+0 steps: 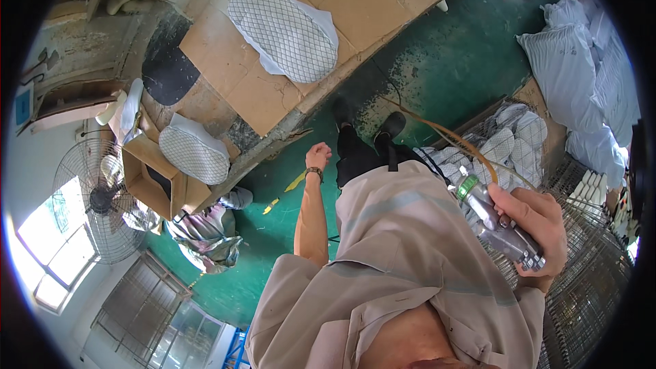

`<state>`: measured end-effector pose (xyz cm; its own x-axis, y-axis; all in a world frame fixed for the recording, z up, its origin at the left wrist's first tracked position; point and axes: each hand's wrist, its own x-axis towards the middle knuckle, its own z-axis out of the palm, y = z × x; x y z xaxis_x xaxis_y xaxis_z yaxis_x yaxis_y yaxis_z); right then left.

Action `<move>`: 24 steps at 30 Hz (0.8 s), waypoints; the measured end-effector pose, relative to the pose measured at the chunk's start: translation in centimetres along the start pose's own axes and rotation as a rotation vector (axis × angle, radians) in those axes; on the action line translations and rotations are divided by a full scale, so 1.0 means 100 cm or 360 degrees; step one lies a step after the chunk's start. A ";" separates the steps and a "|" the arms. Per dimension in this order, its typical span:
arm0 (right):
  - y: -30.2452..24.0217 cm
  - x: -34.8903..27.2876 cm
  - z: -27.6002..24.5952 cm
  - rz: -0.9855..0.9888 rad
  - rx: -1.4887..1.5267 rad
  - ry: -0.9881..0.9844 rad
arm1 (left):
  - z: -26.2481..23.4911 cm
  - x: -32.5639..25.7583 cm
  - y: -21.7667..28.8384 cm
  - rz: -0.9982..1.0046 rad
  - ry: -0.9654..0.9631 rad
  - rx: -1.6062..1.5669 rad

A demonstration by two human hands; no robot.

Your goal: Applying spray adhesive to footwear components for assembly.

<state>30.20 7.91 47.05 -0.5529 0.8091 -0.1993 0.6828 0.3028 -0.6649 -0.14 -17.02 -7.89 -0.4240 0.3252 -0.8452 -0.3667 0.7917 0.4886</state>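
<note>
The fingers of the right hand [543, 222] are clamped around a silver metal hand tool [484, 210] with a green collar [467, 186]. That tool is out at the person's right, beside the beige shirt [396, 225] and well apart from the bench [270, 140]. An orange-brown hose [483, 159] runs up to this hand — how it meets the tool is hidden by the fingers. The left hand [318, 156], its fingers curled in together, hangs off the bench's front edge above the green floor [270, 229]; a band [314, 172] circles its wrist.

On the bench, a white net-patterned pad [283, 31] lies on flattened cardboard [222, 75], back from the front edge. A second pad [195, 149] sits toward the left end, near that edge — just beside an open cardboard box [174, 198]. Past the left end is a wire-caged fan [102, 198]. At the right, more white pieces [497, 145] are heaped near white sacks [564, 72].
</note>
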 end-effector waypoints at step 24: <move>0.026 0.040 -0.023 -0.0654 -0.0065 -0.0166 | 0.029 -0.027 0.167 0.0792 0.0665 -0.1073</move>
<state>30.88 13.07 46.22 -0.8270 0.5623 0.0035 0.4126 0.6110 -0.6756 -2.68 -3.20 1.95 -0.8765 0.2305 -0.4227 -0.4103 0.1018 0.9062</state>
